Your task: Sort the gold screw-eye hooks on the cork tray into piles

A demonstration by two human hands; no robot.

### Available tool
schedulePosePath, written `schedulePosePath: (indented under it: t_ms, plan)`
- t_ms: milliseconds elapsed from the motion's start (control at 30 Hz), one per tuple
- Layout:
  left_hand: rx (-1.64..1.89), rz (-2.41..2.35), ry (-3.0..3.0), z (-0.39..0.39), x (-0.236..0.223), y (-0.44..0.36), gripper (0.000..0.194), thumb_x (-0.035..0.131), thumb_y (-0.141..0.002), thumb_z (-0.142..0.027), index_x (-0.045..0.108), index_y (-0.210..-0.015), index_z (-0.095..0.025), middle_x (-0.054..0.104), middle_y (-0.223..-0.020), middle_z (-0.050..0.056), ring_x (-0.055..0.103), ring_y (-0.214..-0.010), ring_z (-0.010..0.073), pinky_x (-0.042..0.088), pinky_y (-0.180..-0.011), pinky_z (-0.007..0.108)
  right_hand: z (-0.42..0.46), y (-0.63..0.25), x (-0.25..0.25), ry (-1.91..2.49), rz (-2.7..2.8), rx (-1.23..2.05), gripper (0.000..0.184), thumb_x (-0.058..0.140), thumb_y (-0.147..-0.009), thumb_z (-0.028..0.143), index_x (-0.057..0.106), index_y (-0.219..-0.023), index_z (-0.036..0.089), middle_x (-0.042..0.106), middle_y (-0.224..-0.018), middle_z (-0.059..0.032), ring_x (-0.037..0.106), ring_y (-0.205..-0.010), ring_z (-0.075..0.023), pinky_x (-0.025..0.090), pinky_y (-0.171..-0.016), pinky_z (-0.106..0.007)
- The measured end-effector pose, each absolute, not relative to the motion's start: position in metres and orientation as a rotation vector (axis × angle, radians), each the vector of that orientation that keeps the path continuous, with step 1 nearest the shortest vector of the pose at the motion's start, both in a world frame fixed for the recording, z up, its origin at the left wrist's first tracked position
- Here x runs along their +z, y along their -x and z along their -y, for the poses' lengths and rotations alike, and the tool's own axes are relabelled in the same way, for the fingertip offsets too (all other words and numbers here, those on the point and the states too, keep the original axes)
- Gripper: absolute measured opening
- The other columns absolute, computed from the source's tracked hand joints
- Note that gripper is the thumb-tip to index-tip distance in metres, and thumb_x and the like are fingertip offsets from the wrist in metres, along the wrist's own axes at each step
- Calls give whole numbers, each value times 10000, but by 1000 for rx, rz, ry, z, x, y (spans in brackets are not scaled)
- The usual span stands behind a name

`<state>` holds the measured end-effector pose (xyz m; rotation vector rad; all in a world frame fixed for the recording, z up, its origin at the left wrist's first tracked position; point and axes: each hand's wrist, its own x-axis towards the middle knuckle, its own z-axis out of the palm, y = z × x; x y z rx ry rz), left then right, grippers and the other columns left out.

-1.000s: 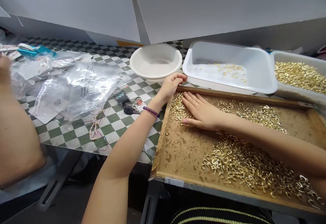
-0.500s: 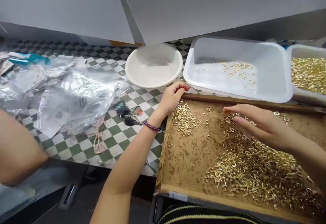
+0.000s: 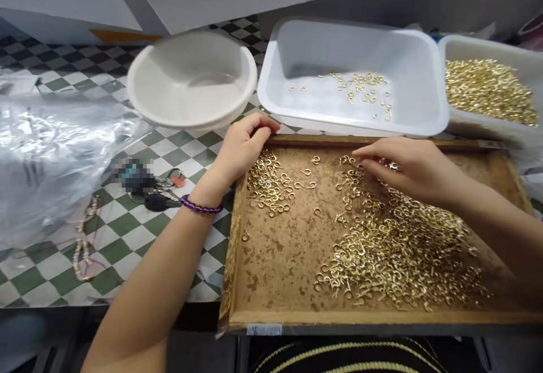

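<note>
A wooden tray (image 3: 271, 274) holds a big heap of small gold hooks (image 3: 394, 251) on its right half and a smaller pile (image 3: 267, 183) at its far left corner. My left hand (image 3: 242, 146) curls over the tray's far left corner, fingers bent on the rim, a purple bead bracelet (image 3: 201, 207) on the wrist. My right hand (image 3: 405, 167) lies over the heap's far edge, fingers stretched leftward and close together, fingertips touching loose hooks.
Behind the tray stand a round white bowl (image 3: 190, 79), a white tub (image 3: 352, 76) with a few hooks, and a tub (image 3: 487, 87) full of hooks. Keys (image 3: 148, 183), a bead string (image 3: 82, 237) and clear plastic bags (image 3: 46, 152) lie on the checkered table at left.
My right hand left the small pile at the tray's far left and moved right to the heap's far edge. The view shifted closer; a person's arm at left has left the picture.
</note>
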<state>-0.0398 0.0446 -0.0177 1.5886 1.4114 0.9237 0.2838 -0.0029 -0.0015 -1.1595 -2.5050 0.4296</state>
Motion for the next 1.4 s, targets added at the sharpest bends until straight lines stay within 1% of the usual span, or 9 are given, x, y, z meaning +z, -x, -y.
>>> schedulePosePath:
  t_ms: [167, 367, 533, 700, 867, 1000, 1133, 1267, 1400]
  plan:
    - [895, -1395, -1685, -47, -19, 40, 206, 577, -838, -123, 738, -808, -248, 738, -961, 8, 626, -960, 161, 503, -1007, 301, -2, -287, -7, 1170, 2609, 528, 502, 418, -1044, 548, 773, -1193, 226, 728, -1081, -75, 690, -951, -200, 577, -832, -384]
    - [861, -1428, -1812, -52, -24, 41, 189, 578, -842, -145, 741, -841, -242, 747, -992, 26, 628, -966, 169, 505, -981, 296, 5, -296, -5, 1007, 2807, 487, 501, 405, -1049, 525, 793, -1156, 228, 711, -1130, -75, 672, -981, -182, 548, -800, -338]
    - [671, -1548, -1895, -48, -14, 36, 228, 513, -903, -191, 730, -958, -235, 751, -1156, 31, 647, -1088, 192, 502, -1106, 356, 5, -304, 10, 1233, 2702, 572, 507, 408, -1021, 497, 774, -1201, 196, 725, -1148, -89, 686, -1008, -194, 566, -935, -383]
    - [590, -1571, -1931, -43, -8, 34, 258, 480, -925, -195, 716, -1028, -214, 740, -1188, 51, 652, -1139, 206, 516, -1130, 398, -14, -260, 4, 1546, 2567, 602, 466, 411, -978, 325, 749, -1249, 155, 694, -1260, -127, 656, -1183, -246, 527, -1092, -462]
    - [598, -1542, -1976, -45, -12, 36, 273, 473, -920, -187, 712, -1049, -202, 739, -1194, 58, 655, -1145, 205, 519, -1139, 415, -10, -206, 16, 1064, 2529, 934, 491, 411, -988, 295, 668, -1381, 153, 647, -1361, -96, 617, -1243, -175, 494, -1133, -363]
    - [584, -1548, -1995, -46, -12, 36, 272, 476, -925, -183, 714, -1055, -201, 738, -1195, 62, 658, -1146, 209, 520, -1133, 410, -1, -221, 37, 1041, 2484, 916, 462, 423, -983, 338, 719, -1279, 143, 695, -1237, -97, 644, -1140, -167, 510, -1046, -343]
    - [566, -1571, -1993, -46, -11, 34, 261, 485, -931, -172, 718, -1042, -209, 738, -1196, 54, 655, -1146, 201, 514, -1123, 381, -7, -249, 42, 1212, 2832, 870, 380, 437, -966, 312, 775, -1087, 190, 728, -1094, -66, 657, -955, -168, 501, -912, -363]
    - [561, -1570, -2005, -46, -11, 35, 264, 484, -931, -175, 718, -1045, -214, 739, -1189, 49, 656, -1133, 198, 524, -1097, 376, -16, -242, 34, 1153, 3129, 791, 348, 436, -943, 206, 778, -1001, 180, 720, -1080, -62, 634, -957, -168, 472, -925, -358]
    - [568, -1555, -2012, -46, -11, 35, 269, 477, -928, -185, 716, -1050, -215, 736, -1192, 47, 655, -1130, 196, 531, -1100, 375, -19, -229, 32, 1248, 3145, 775, 329, 432, -952, 159, 756, -1004, 170, 715, -1022, -55, 622, -920, -156, 463, -879, -336]
